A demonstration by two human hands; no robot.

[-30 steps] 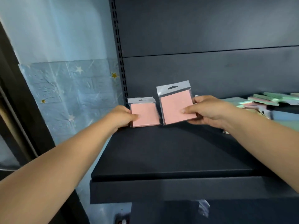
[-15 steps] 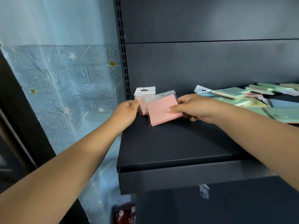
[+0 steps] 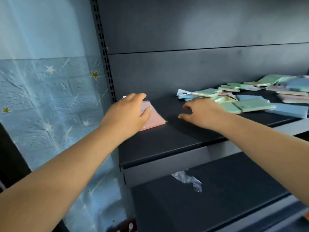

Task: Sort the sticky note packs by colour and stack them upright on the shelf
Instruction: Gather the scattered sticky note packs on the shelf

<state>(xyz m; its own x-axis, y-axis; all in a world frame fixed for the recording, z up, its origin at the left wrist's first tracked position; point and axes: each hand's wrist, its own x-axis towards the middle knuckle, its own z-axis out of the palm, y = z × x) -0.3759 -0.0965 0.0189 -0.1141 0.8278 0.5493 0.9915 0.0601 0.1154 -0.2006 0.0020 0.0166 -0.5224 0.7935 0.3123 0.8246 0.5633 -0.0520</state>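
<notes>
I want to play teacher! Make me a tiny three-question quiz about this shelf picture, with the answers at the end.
1. True or false: the right hand is holding a pack.
2. Which colour are the packs under the left hand? A) pink B) green C) blue
3. Fill in: the unsorted pile of packs lies on the ______ side of the shelf.

Key:
1. False. It hovers open and empty over the shelf.
2. A. The pink packs sit by the shelf's left end, leaning rather than upright.
3. Right.
</notes>
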